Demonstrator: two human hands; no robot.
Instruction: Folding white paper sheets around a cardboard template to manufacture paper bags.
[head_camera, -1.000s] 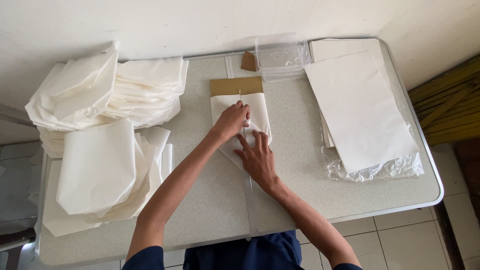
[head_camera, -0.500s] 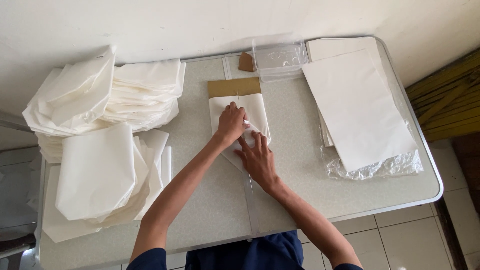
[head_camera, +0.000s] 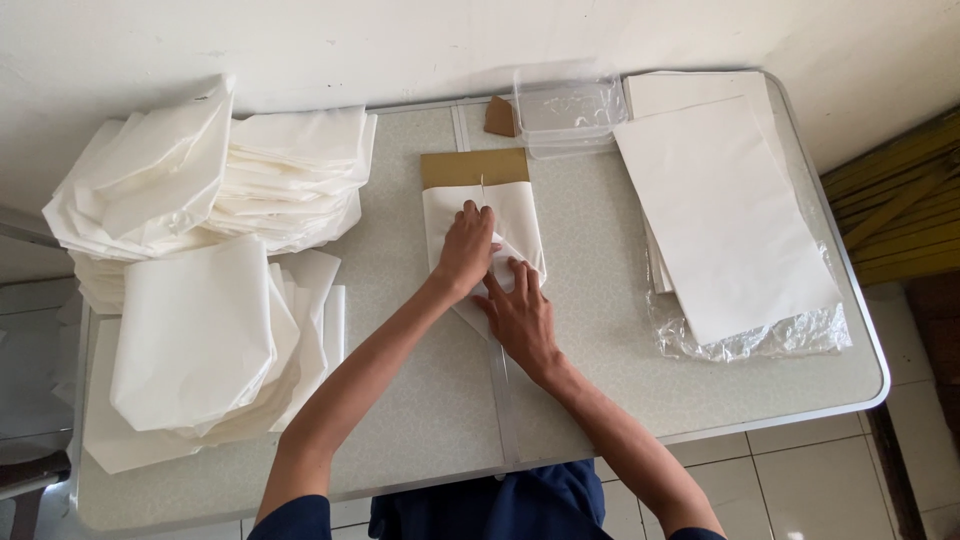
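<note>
A white paper sheet (head_camera: 517, 216), partly folded, lies over a brown cardboard piece (head_camera: 473, 167) at the table's middle. My left hand (head_camera: 466, 247) presses flat on the paper's centre with fingers pointing away from me. Just below and to its right, my right hand (head_camera: 520, 316) rests on the paper's lower folded corner, fingers spread. Neither hand lifts the sheet; both hold it down against the table (head_camera: 420, 400).
Piles of folded white paper (head_camera: 200, 330) fill the table's left side. A stack of flat white sheets (head_camera: 720, 210) on clear plastic wrap lies at the right. A clear plastic container (head_camera: 568, 110) and a small brown scrap (head_camera: 499, 116) sit at the far edge.
My left hand has slid slightly toward me over the paper, and the right hand has shifted a little with the fold. The view has drifted slightly.
</note>
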